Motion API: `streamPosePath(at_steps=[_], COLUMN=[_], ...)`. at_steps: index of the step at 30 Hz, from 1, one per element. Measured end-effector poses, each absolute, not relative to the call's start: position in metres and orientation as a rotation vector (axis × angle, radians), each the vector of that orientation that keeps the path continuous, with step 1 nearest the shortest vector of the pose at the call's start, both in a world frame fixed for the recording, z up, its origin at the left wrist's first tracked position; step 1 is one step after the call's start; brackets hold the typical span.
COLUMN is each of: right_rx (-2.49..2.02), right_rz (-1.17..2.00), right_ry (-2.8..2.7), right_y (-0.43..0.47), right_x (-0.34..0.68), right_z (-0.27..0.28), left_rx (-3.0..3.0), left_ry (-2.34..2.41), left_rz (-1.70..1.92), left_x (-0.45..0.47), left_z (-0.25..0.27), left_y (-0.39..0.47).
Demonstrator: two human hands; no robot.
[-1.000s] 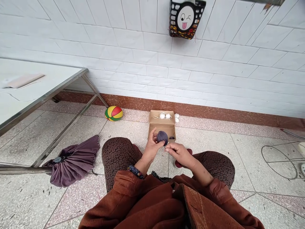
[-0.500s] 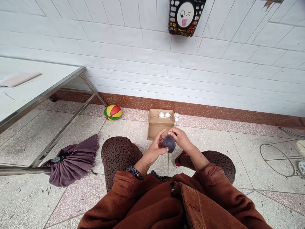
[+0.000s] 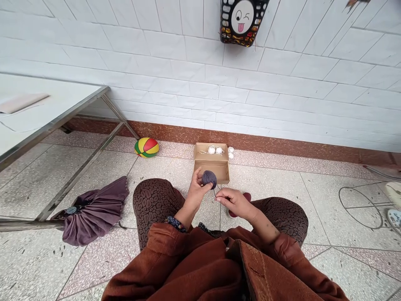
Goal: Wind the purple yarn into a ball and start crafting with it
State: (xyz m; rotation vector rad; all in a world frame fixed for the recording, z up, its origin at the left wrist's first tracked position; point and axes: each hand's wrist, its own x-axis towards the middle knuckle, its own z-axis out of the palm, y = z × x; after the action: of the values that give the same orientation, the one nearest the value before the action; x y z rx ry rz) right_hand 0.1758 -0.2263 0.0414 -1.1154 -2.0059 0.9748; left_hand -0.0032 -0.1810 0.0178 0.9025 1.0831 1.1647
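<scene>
A dark purple-grey ball of yarn (image 3: 209, 178) rests in my left hand (image 3: 196, 193), thumb on its near side and fingers around its left. My right hand (image 3: 233, 201) is a little lower and to the right, its fingers pinched on a strand of yarn (image 3: 214, 193) that runs down from the ball. Just beyond both hands an open cardboard box (image 3: 223, 172) lies on the floor, partly covered by the yarn ball and my left fingers. Small white balls (image 3: 212, 149) with loose string sit on its opened lid, and more white balls (image 3: 231, 152) stand beside it.
A colourful ball (image 3: 147, 147) lies by the leg of a metal-framed table (image 3: 103, 90) on the left. Below the table is a folded purple umbrella (image 3: 94, 213). A black basket (image 3: 242, 21) hangs on the tiled wall. A wire frame (image 3: 360, 207) stands at the right.
My left hand has tilted and shifted the yarn ball slightly left and up. My right hand has moved from the ball's top down to its lower right, drawing out a strand.
</scene>
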Motion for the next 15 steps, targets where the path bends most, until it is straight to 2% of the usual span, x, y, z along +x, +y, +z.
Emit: streamPosePath(at_steps=[8,15], right_rx=[-1.149,-1.288], right_rz=[0.936,0.846], right_ry=[-1.813,-1.717], right_y=[-0.189,-0.167], right_x=[0.191,0.193], right_z=[0.086,0.041], left_rx=[1.131,1.142], left_ry=[0.901,0.640], left_rz=[0.942,0.895], left_x=[0.005,0.001], left_z=[0.026,0.031], left_y=[-0.194,-0.196])
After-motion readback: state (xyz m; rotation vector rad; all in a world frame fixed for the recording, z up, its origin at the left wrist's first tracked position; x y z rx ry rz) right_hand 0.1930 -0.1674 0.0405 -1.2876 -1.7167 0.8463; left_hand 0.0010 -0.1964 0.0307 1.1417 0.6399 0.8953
